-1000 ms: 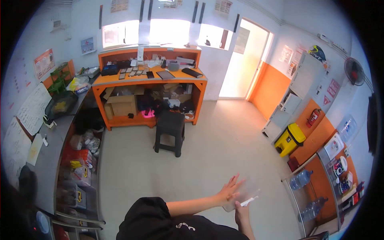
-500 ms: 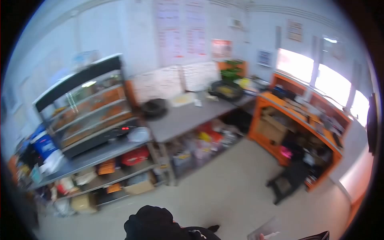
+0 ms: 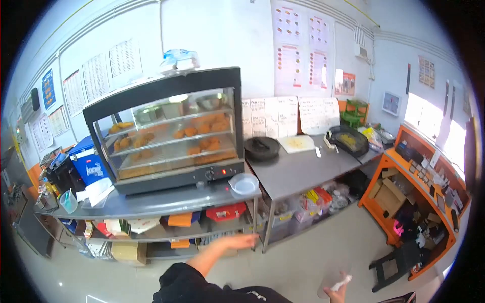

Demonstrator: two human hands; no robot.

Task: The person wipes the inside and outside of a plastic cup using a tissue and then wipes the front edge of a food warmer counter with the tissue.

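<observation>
Clear plastic item point(image 3: 326, 289) with a white part point(image 3: 342, 283) sits in the person's right hand point(image 3: 337, 294), low in front of the body; bag or box, I can't make out which. Thumb and fingers are partly closed on it, the white part poking past them. The left hand point(image 3: 241, 241), a little blurred, looks loosely unfurled, with nothing visible in it. A second ago it was up against the plastic; now the two hands are well apart and the body faces away from the orange desk point(image 3: 376, 219), so the right hand alone bears the item. The left arm slants forward from a black sleeve point(image 3: 187, 283), fingers pointing rightward; the right forearm drops out of view. Beyond the left hand stands a steel table point(image 3: 166, 202) bearing a food cabinet point(image 3: 166, 182), with a clear dish point(image 3: 245, 187) beside it. Past the right hand, farther right, is a black stool point(image 3: 406, 255), near the desk.
</observation>
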